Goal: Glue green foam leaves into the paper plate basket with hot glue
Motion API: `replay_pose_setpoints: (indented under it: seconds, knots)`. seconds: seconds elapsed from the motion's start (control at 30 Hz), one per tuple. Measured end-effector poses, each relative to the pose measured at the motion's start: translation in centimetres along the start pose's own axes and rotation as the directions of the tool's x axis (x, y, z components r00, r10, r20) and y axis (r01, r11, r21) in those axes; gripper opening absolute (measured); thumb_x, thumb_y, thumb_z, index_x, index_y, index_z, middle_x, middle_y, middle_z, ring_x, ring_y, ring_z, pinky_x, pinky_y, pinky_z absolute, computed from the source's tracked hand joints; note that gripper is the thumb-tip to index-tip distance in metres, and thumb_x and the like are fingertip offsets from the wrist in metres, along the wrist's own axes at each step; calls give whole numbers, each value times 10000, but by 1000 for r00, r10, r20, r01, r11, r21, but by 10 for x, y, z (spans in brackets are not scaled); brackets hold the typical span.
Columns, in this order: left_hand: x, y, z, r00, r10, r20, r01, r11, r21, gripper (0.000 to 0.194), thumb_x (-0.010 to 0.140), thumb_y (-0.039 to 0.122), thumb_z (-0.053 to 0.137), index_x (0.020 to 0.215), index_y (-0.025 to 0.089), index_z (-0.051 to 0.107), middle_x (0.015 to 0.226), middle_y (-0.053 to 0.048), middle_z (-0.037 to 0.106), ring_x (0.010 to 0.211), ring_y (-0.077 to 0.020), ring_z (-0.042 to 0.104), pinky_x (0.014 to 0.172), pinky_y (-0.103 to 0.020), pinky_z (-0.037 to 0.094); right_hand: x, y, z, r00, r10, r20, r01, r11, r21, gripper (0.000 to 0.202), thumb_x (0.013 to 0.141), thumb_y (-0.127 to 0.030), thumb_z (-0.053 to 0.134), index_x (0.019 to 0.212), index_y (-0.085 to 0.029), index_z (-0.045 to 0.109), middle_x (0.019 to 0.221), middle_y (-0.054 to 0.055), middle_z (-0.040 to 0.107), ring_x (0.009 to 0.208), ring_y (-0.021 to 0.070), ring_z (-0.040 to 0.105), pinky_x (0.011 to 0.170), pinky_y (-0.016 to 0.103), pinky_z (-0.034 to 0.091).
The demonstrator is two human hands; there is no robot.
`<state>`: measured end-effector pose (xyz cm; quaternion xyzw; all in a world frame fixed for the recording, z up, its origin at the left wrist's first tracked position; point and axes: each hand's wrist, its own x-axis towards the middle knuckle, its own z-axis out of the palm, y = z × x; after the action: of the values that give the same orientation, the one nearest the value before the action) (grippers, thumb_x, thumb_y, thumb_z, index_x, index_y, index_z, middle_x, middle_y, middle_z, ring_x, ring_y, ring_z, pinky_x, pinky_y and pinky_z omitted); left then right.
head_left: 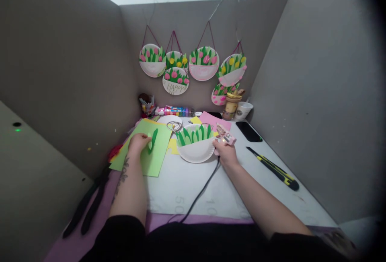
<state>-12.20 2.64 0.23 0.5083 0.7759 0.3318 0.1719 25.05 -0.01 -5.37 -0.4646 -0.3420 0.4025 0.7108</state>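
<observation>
My right hand (225, 152) is wrapped round a pink glue gun (226, 134), whose black cord runs down toward me. Just left of it lies a white paper plate basket (197, 151) with green paper leaves (194, 134) standing up from its pocket. Over the green paper sheets (159, 153), my left hand (139, 143) is closed, its fingertips pinching a light green paper leaf (150, 144). A darker green leaf (155, 136) is right beside those fingertips.
Finished plate baskets (204, 73) hang on the grey back panel. A box cutter (276, 170) and a black phone (249, 131) lie at the right. Cups (243, 111) and a pen holder (147, 105) stand at the back. Black-handled pliers or shears (90, 203) lie at lower left.
</observation>
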Motion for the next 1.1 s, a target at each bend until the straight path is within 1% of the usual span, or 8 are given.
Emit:
replay_pose_setpoints:
  seconds: [0.1,0.27,0.33,0.43,0.53,0.7,1.0,1.1]
  knots:
    - [4,-8,1,998,-54,11,51,978,204,191,727,308,730,804,139,685,904,-140,707,911,-300,648,799,-387,471,1,1,-1,1000,-11,3,11,1000,-23,349,578,-233,775,903,-182,658,795,11,712,732,178,683,637,266,539]
    - [2,-3,1,990,-13,-137,47,969,244,335,867,379,568,1093,149,658,1114,-154,690,1027,-301,627,846,-415,480,0,-2,-1,1000,8,-21,-8,1000,-14,378,554,-242,786,905,-180,661,802,14,709,748,182,685,654,273,544]
    - [0,3,4,997,-4,-73,26,954,297,369,879,453,518,1042,163,676,1077,-159,701,1003,-311,639,814,-411,490,-1,-3,1,1000,10,-20,-9,1000,5,373,548,-241,786,893,-179,659,799,17,709,745,185,683,658,279,546]
    - [-5,12,12,993,-60,98,16,917,398,435,784,550,602,943,156,693,1033,-181,706,970,-337,654,772,-401,493,-2,-5,2,1000,0,-11,1,1000,17,358,548,-233,780,879,-178,656,806,25,713,749,188,683,658,281,546]
    - [-7,16,18,984,-101,148,23,889,458,401,739,504,660,948,163,691,1071,-169,702,992,-329,651,776,-378,489,-1,-5,2,1000,-8,-6,8,1000,3,355,556,-235,773,885,-178,654,807,28,715,755,191,686,657,283,545]
    - [-5,14,12,992,-105,70,72,928,366,278,757,445,657,871,196,705,977,-113,725,934,-291,657,772,-365,493,0,-2,0,1000,-29,5,29,999,-37,366,562,-256,768,902,-178,658,776,21,710,730,193,683,656,289,545]
    - [2,2,10,995,-29,-100,40,993,112,163,714,313,706,686,154,683,816,-167,700,921,-382,646,816,-558,483,-2,-6,2,1000,13,-3,-13,1000,6,365,557,-235,780,900,-192,662,805,17,721,751,189,684,665,289,547]
    - [9,-7,3,990,-73,-122,89,987,132,186,736,344,694,760,159,706,896,-175,708,964,-374,639,846,-547,479,-2,-7,1,1000,2,2,-2,1000,7,362,566,-235,783,901,-188,656,795,14,719,744,184,684,643,273,542]
